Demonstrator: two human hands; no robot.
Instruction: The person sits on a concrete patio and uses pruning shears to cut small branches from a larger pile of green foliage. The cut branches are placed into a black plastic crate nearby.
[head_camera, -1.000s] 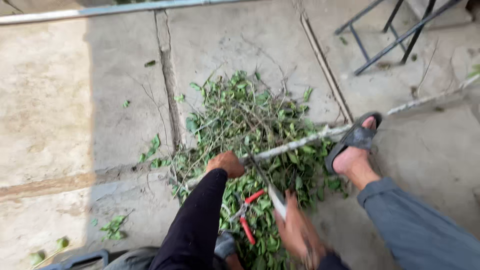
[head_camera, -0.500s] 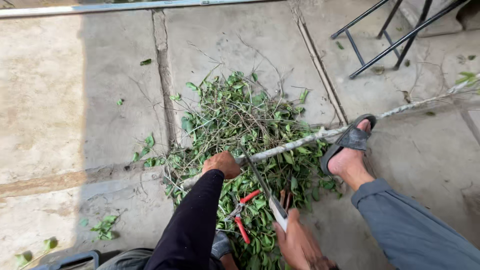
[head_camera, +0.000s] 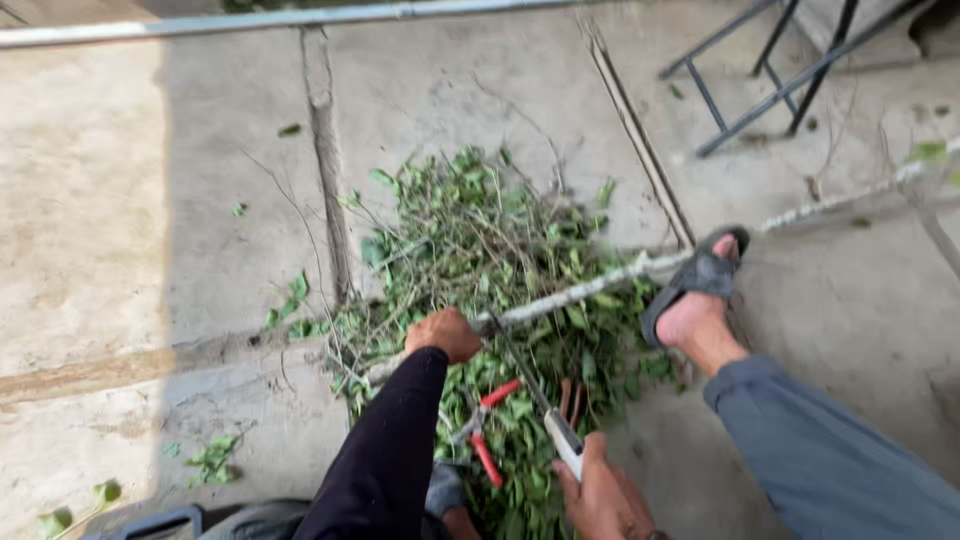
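Left hand (head_camera: 445, 333) gripped pale branch (head_camera: 600, 283) over leaf pile (head_camera: 480, 240) on concrete floor (head_camera: 150, 250). Right hand (head_camera: 605, 495) clutched saw (head_camera: 545, 410), blade against branch. Red pruners (head_camera: 485, 430) lay nearby.

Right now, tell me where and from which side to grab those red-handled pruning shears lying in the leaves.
Grip the red-handled pruning shears by the two red handles, which lie exposed on top of the leaf pile. Coming from above, on the near side, looks best: the grey blade end is half buried in leaves, and the left hand and right hand with the saw crowd the far side.
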